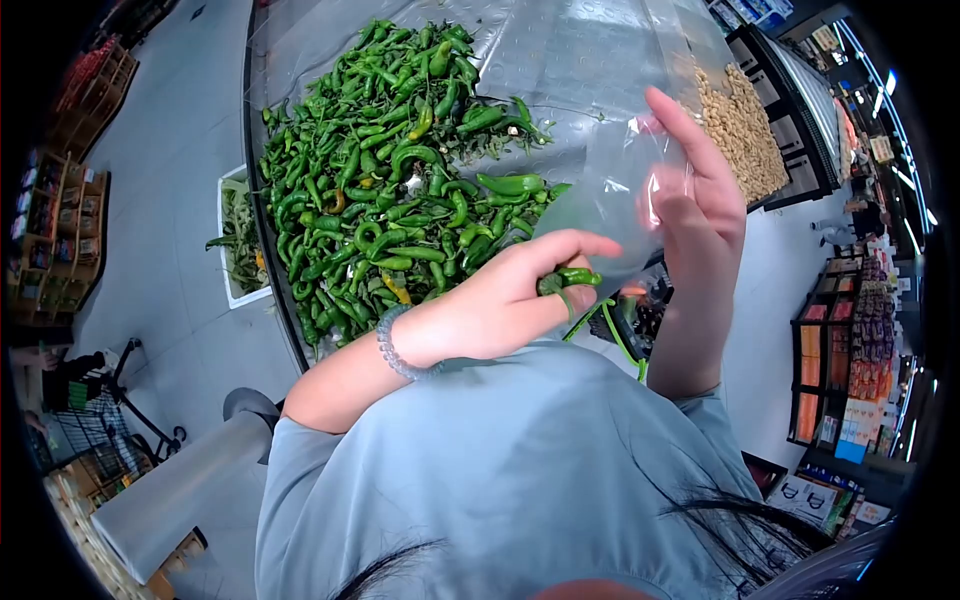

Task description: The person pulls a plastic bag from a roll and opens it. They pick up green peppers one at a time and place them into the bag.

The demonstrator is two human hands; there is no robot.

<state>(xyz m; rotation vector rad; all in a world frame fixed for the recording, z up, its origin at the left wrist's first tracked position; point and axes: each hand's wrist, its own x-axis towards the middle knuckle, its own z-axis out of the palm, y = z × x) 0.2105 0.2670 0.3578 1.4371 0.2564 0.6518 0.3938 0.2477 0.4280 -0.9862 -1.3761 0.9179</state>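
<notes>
My left hand (500, 295), with a beaded bracelet (393, 350) on its wrist, is closed around green peppers (577, 277) that stick out between thumb and fingers. Its index finger points right, at the edge of a clear plastic bag (610, 215). My right hand (700, 185) is raised at the right and holds that bag, its index finger stretched upward and the thin film spread across the fingers. Beyond my left hand lies a big heap of green peppers (380, 190), with a few yellowish ones among them.
Peanuts in shells (740, 130) are heaped at the far right of the display. A white box of leafy scraps (240, 235) stands on the floor at left. A roll of plastic bags (185, 490) is near my left elbow. Store shelves (835, 350) line the right side.
</notes>
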